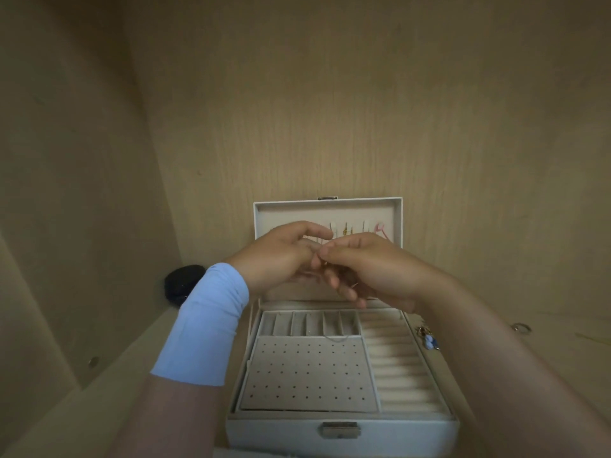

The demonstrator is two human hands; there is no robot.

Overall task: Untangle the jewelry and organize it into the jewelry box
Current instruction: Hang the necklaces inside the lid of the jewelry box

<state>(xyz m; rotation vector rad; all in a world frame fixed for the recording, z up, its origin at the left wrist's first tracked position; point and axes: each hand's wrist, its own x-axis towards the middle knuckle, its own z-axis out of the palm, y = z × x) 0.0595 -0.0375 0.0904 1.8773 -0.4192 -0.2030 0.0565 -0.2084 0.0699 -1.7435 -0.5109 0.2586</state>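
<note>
A black round case (pixel 183 282) lies far left. Above the open jewelry box (pixel 281 434), the left hand (pixel 281 256) meets the right hand (pixel 367 269), which pinches a thin gold jewelry piece (pixel 326 260); whether the left hand grips it, I cannot tell. Blue earrings (pixel 430 342) lie just right of the box.

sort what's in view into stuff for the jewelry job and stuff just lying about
For the job:
jewelry box, open
left hand and right hand, pinching a thin chain above the box
blue bead piece and ring, right of the box

Lying about:
black round thing, back left
metal stud, left wall
</note>
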